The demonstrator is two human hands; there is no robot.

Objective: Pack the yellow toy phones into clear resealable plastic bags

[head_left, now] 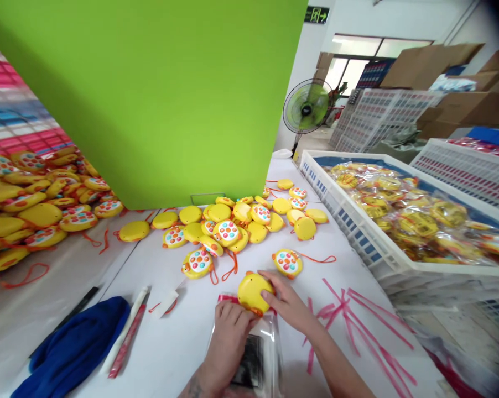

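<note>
My right hand (289, 303) grips a round yellow duck-shaped toy (251, 292), its plain back facing up. Beneath the toy lies a stack of transparent plastic bags (270, 337) with a pink strip along the top edge and a dark patch showing through. My left hand (233, 326) is closed at the upper edge of the bags, its fingertips close to the toy and partly hidden. Just beyond the hands rests another duck toy (287, 262), button side up, with an orange cord. A heap of similar toys (228, 224) sits farther back.
Pink strips (357, 326) lie scattered at right. A white crate (353, 232) holds bagged toys. On the left are a blue cloth (81, 337), a rolled red-and-white strip (127, 342) and a big toy pile (37, 215). A green panel (162, 105) stands behind.
</note>
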